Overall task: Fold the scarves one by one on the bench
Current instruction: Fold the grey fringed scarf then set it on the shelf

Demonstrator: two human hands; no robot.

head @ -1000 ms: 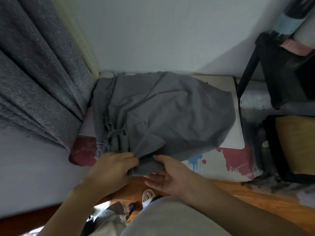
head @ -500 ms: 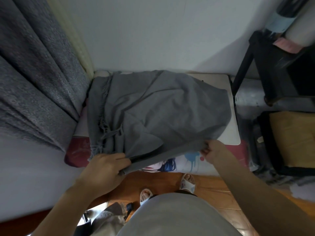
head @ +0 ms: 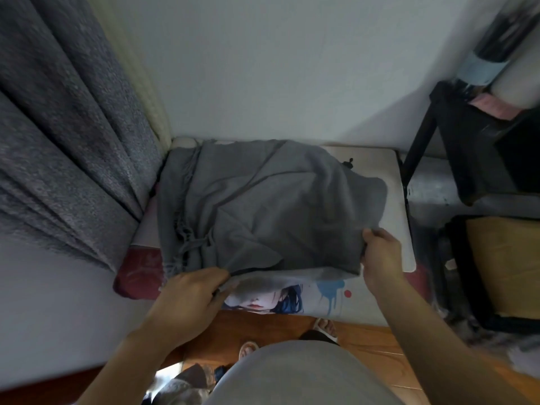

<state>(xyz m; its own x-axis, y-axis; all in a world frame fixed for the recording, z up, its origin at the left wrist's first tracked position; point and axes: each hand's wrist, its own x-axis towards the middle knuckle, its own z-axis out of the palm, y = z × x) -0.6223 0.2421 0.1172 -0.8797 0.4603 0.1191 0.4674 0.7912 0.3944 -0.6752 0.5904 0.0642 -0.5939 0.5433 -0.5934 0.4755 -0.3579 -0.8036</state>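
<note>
The grey scarf [head: 263, 206] lies spread and rumpled across the worktop [head: 400, 229], covering most of its left and middle surface; its far edge reaches the white wall [head: 277, 68], and its fringed end [head: 187, 244] hangs bunched along the left side. The near edge of the scarf is raised off the worktop between the two hands, forming a taut line from left to right. The left hand [head: 190, 293] grips the near-left corner of the scarf, fingers curled over the cloth with the knuckles facing the camera; the right hand [head: 380, 255] pinches the near-right corner, thumb on top and fingers tucked beneath the fabric. Both hands are well apart, one at each end of the lifted edge. The worktop carries a pale cushion cover; a printed panel with blue hair and paint splashes [head: 292, 296] shows just below the lifted edge, and a dark red patch [head: 137, 273] lies at the near-left corner. A grey curtain [head: 64, 141] hangs to the left, touching the worktop's left end. A black metal frame [head: 420, 141] stands to the right of the worktop; a tan box [head: 505, 267] sits beside it. Sandalled feet [head: 324, 327] rest on the wooden floor [head: 374, 355] below.
</note>
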